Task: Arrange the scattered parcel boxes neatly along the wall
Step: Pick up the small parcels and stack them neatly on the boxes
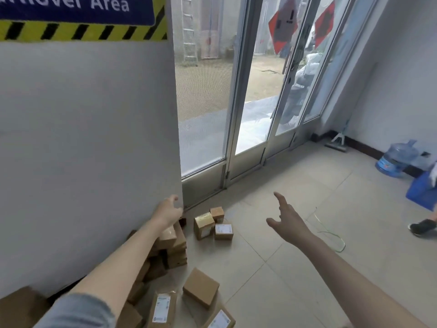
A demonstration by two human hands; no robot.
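Note:
Brown cardboard parcel boxes lie on the tiled floor by the white wall (89,138). A stack of boxes (176,247) stands against the wall under my left arm. Three small boxes (204,224) sit grouped near the wall's corner, one bearing a white label (223,229). Closer to me lie a plain box (201,290) and a labelled box (162,308). My left hand (169,210) reaches out beside the wall's corner edge, fingers loosely curled, holding nothing. My right hand (287,218) is stretched forward above the floor, fingers spread and empty.
Glass doors (250,114) stand just beyond the wall's corner. A water jug (396,159) and a blue crate (422,190) are at the right wall. Another person's black shoe (423,227) is at the right edge. A thin green wire (331,233) lies on the tiles.

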